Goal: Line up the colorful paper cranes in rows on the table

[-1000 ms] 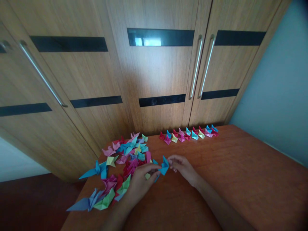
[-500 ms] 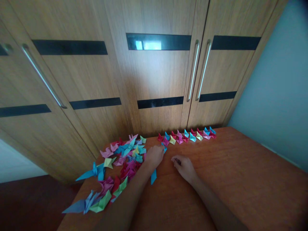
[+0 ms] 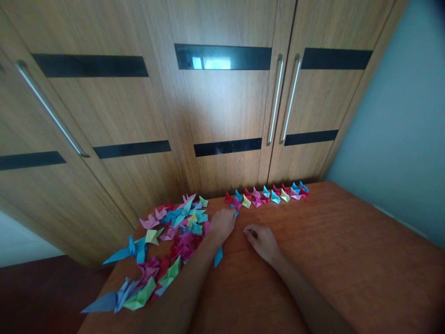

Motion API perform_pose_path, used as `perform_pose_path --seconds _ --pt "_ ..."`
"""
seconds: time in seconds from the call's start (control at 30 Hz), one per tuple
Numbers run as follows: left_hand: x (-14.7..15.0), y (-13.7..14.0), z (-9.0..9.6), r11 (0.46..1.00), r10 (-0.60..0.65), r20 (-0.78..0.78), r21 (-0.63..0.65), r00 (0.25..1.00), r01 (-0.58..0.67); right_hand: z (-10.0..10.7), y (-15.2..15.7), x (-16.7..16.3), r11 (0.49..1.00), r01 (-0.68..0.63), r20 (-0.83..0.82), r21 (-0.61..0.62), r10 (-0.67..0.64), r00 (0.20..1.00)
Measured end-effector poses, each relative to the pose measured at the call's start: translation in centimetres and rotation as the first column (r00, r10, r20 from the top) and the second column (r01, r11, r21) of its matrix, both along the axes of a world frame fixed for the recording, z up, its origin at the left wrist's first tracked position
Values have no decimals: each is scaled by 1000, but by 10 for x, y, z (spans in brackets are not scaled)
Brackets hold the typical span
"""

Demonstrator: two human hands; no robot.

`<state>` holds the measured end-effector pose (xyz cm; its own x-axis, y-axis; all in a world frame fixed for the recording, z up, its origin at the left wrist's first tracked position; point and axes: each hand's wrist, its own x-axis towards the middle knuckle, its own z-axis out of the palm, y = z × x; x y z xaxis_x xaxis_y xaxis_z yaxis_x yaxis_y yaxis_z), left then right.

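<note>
My left hand (image 3: 223, 226) is closed at the left end of the double row of small folded paper figures. Its fingertips pinch a blue origami figure (image 3: 237, 214), mostly hidden behind them, just in front of a magenta figure (image 3: 236, 204) in the row. My right hand (image 3: 263, 240) rests on the table a little to the right, fingers loosely curled and nothing visible in them. To the left lies a crowded pile of origami, including a magenta piece (image 3: 184, 245), a green piece (image 3: 141, 297) and a blue crane-like piece (image 3: 131, 250). My left forearm hides part of the pile.
The reddish wooden table (image 3: 347, 260) stands against a wooden wardrobe (image 3: 222, 106) with metal handles. Red, yellow, pink and blue figures, such as a yellow one (image 3: 246, 201), line the table's back edge. A pale blue wall (image 3: 392, 139) rises at the right.
The view has shifted slightly, moving everything a little left. My left hand stays by the row's left end, with the blue figure now closer to the magenta one. The right hand keeps its curl.
</note>
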<state>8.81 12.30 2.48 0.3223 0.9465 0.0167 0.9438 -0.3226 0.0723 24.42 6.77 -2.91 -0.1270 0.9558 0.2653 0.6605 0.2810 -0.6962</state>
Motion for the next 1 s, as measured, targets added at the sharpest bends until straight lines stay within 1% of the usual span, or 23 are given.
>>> perform_pose_path --seconds 0.57,0.73,0.8,0.87,0.93,1.0 --pt "2 -2 5 1000 -16 45 -5 999 16 2 -2 0 1000 -6 1 -8 6 1000" --pt "-1 -10 9 1000 -9 91 17 996 8 2 -1 0 1000 -9 2 -10 9 1000" --pt "-8 -19 14 1000 -8 113 29 994 4 2 -1 0 1000 -12 -1 -12 12 1000" --pt "-22 -33 20 999 -9 132 45 991 3 1 -2 0 1000 -13 3 -14 13 1000" --pt "-45 -49 26 998 -1 143 69 990 -8 1 -2 0 1000 -18 17 -14 18 1000" --pt "-75 -67 30 994 9 143 109 990 -25 0 -2 0 1000 -21 32 -16 21 999"
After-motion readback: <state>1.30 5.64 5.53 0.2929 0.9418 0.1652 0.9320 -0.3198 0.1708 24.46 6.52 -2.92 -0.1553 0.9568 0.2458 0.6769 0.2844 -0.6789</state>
